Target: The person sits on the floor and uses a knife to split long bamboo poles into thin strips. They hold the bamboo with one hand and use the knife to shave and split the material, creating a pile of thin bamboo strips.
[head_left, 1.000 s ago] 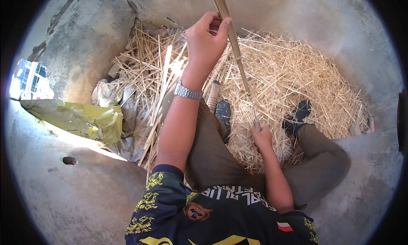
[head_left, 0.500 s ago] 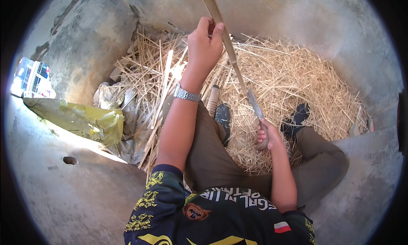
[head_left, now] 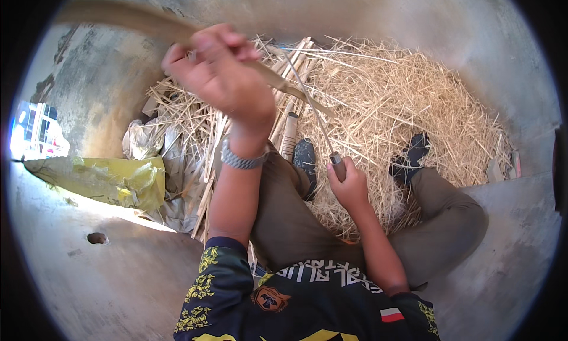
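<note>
My left hand (head_left: 225,74) is raised and smeared by motion, its fingers closed round a long, flat bamboo strip (head_left: 278,81). The strip slants from the upper left, where it is blurred, down to a thin end over the shavings. My right hand (head_left: 349,184) grips a knife (head_left: 338,167) by its brown wooden handle. Its narrow blade points up and away, edge-on to me, and crosses the strip near the lower end. Whether blade and strip touch, I cannot tell.
Pale shavings (head_left: 408,98) cover the floor before me, around my dark-covered feet (head_left: 305,166). Split strips (head_left: 201,122) lie heaped to the left, near a ringed bamboo-like stick (head_left: 289,137) and a yellow sheet (head_left: 118,178). Concrete walls (head_left: 390,15) enclose the pile.
My left hand has moved left, swinging the strip from steep to a flatter slant. My right hand has shifted left, and the knife blade has turned from broadside to edge-on.
</note>
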Action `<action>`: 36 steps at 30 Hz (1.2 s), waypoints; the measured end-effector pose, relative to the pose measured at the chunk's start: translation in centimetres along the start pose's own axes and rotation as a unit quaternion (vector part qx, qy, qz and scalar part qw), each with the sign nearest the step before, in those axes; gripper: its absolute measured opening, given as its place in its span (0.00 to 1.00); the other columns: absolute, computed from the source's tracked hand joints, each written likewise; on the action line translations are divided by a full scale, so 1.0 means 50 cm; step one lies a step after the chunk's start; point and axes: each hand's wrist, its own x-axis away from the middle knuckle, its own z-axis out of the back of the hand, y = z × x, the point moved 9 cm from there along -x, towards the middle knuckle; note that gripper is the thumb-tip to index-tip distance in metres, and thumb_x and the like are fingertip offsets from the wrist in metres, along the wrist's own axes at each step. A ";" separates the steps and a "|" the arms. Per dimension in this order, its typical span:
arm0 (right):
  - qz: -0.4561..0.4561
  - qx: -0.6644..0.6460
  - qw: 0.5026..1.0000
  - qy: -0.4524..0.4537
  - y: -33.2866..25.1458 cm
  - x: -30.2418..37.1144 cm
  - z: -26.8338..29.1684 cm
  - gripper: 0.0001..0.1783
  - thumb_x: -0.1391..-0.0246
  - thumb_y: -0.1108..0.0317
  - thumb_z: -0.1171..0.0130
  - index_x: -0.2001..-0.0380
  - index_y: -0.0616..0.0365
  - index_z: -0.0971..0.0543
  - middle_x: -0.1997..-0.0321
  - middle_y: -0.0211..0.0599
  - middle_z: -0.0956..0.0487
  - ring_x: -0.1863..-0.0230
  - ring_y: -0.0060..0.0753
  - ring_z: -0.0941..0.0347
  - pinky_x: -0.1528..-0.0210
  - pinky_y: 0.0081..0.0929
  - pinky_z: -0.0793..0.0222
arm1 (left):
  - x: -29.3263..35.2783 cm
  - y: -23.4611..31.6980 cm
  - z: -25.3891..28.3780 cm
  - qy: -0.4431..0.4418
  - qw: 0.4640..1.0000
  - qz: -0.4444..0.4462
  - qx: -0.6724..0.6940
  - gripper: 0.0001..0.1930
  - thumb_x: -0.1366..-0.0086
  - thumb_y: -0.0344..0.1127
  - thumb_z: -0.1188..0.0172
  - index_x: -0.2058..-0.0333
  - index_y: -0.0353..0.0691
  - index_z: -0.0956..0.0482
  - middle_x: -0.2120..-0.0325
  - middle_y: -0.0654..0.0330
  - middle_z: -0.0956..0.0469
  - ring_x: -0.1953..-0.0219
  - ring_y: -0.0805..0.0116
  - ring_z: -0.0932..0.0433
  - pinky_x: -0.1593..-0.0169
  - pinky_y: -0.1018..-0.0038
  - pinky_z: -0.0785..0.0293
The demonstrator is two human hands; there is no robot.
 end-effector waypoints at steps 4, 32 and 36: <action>-0.124 0.064 0.989 0.043 0.166 0.007 -0.009 0.17 0.43 0.56 0.40 0.63 0.60 0.22 0.76 0.55 0.21 0.70 0.60 0.21 0.67 0.51 0.29 | -0.025 0.157 0.057 0.072 0.995 -0.014 0.069 0.06 0.26 0.36 0.51 0.62 0.42 0.36 0.73 0.58 0.29 0.80 0.77 0.35 0.81 0.82 0.38; -0.438 -0.391 0.810 -0.014 0.329 0.056 -0.119 0.09 0.46 0.70 0.38 0.73 0.61 0.29 0.83 0.31 0.31 0.88 0.24 0.38 0.87 0.30 0.41 | 0.012 0.073 -0.005 -0.025 0.998 0.047 -0.022 0.25 0.26 0.59 0.52 0.54 0.39 0.33 0.81 0.61 0.32 0.82 0.75 0.36 0.78 0.78 0.38; -0.340 -0.366 0.865 0.043 0.258 0.027 -0.086 0.11 0.44 0.68 0.38 0.73 0.61 0.28 0.84 0.30 0.32 0.88 0.22 0.38 0.87 0.29 0.41 | 0.026 0.035 -0.005 -0.034 0.996 0.084 -0.001 0.27 0.27 0.61 0.52 0.56 0.38 0.32 0.80 0.62 0.32 0.81 0.75 0.35 0.77 0.78 0.37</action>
